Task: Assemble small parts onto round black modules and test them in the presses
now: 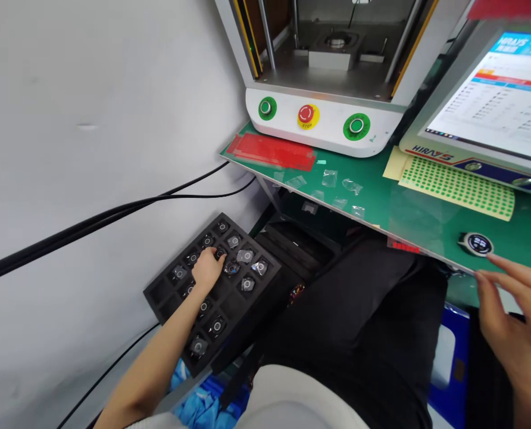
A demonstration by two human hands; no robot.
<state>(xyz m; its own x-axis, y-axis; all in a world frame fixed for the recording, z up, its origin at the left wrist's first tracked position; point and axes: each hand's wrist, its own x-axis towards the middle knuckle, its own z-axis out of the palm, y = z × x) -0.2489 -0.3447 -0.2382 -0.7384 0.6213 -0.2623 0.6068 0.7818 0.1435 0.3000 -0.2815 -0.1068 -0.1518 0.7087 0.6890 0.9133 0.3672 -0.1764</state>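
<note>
A black foam tray (pixel 231 305) at the lower left holds several round smartwatch bodies in square pockets, some with clear film over them. My left hand (pixel 208 271) reaches into it, thumb and finger closed on the sides of one smartwatch body (pixel 221 254) at its pocket. Another smartwatch (pixel 478 243), with a lit dial, lies on the green bench top near its front edge. Beside that watch is my right hand (pixel 515 316), fingers apart and holding nothing; the index fingertip is at the watch's lower edge, and I cannot tell whether it touches.
A white test machine (pixel 325 122) with two green buttons and a red stop button stands on the green bench (pixel 372 196). To its right are a monitor (pixel 493 107) and a sheet of green dot stickers (pixel 459 186). Black cables (pixel 113 211) cross beside the wall.
</note>
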